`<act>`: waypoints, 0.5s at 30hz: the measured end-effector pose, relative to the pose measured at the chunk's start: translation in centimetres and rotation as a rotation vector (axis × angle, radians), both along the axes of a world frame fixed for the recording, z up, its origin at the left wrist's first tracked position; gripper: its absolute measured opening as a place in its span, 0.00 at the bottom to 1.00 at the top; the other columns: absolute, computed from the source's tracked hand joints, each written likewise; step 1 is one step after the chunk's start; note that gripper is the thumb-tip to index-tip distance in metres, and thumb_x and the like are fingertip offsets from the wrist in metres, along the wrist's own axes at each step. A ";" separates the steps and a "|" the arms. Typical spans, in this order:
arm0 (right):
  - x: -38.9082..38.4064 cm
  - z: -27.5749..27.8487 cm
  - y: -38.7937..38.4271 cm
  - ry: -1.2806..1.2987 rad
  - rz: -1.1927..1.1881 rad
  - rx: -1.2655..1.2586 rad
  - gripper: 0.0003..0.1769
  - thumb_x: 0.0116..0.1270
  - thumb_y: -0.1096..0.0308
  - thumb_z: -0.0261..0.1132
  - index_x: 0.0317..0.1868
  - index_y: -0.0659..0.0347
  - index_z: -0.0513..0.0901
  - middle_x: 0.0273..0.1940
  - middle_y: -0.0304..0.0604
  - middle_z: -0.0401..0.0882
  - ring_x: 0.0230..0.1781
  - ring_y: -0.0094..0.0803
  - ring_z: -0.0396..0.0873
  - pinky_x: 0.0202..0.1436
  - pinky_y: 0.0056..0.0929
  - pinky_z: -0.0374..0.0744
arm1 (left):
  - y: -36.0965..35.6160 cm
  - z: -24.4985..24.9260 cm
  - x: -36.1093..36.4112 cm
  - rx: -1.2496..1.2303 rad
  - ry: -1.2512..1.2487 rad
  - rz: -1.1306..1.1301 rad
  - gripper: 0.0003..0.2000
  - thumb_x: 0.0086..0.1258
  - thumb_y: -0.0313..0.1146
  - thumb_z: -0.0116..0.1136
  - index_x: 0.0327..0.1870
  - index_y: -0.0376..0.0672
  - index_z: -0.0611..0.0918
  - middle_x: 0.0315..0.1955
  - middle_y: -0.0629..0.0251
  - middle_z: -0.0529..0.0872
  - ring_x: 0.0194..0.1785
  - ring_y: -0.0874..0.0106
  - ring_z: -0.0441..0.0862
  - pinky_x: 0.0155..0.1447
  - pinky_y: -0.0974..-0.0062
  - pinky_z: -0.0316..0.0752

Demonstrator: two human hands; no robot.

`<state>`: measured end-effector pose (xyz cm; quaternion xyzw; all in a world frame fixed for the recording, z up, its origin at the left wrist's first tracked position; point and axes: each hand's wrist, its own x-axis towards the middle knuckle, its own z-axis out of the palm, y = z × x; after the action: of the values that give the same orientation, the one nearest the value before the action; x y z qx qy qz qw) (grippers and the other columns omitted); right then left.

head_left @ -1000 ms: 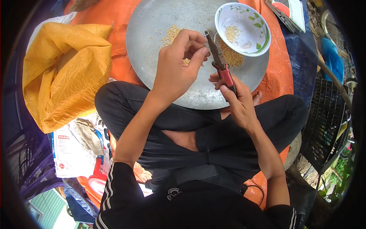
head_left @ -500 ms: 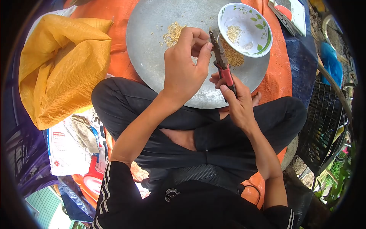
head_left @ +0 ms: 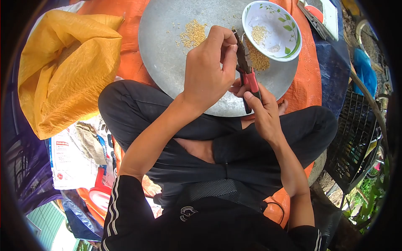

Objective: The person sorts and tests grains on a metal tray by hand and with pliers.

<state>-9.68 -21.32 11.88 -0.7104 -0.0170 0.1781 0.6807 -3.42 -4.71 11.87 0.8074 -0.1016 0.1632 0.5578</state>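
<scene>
Much bare tray (head_left: 163, 46) left of pliers (head_left: 244, 59)

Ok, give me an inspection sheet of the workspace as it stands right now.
Surface: round metal tray on an orange tarp, in front of crossed legs.
Job's things: pliers with red handles; grain in piles on the tray; leaf-patterned bowl holding some grain.
Clutter: yellow sack and printed bags on the person's left.
Hands: left hand pinches at the pliers' nose, contents too small to tell; right hand grips the handles.
Cables: thin dark cord near the waist.
Surroundings: black wire crate on the right.
</scene>
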 end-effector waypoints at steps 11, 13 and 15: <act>-0.1 -0.6 -0.2 0.005 -0.007 -0.023 0.14 0.75 0.67 0.58 0.51 0.70 0.79 0.44 0.46 0.83 0.47 0.32 0.82 0.55 0.33 0.78 | -0.1 -0.2 0.0 -0.005 -0.003 0.000 0.05 0.70 0.21 0.60 0.41 0.38 0.76 0.27 0.65 0.85 0.28 0.74 0.84 0.36 0.75 0.78; -0.1 -0.8 -0.2 -0.028 0.007 -0.049 0.14 0.75 0.67 0.58 0.52 0.70 0.79 0.42 0.46 0.84 0.46 0.32 0.82 0.54 0.33 0.78 | -0.1 -0.1 0.0 0.010 -0.002 0.004 0.06 0.70 0.20 0.60 0.41 0.38 0.76 0.27 0.64 0.85 0.28 0.74 0.84 0.36 0.75 0.78; -0.2 -1.0 -0.2 -0.054 -0.001 -0.060 0.14 0.75 0.67 0.58 0.53 0.70 0.79 0.42 0.47 0.83 0.45 0.33 0.82 0.53 0.34 0.78 | -0.1 -0.1 0.0 0.011 -0.002 0.002 0.06 0.70 0.20 0.60 0.41 0.38 0.76 0.27 0.65 0.85 0.28 0.74 0.84 0.36 0.75 0.78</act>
<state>-9.87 -21.48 10.87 -0.7350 -0.0295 0.1590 0.6585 -3.39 -4.81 11.72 0.8105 -0.1021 0.1638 0.5530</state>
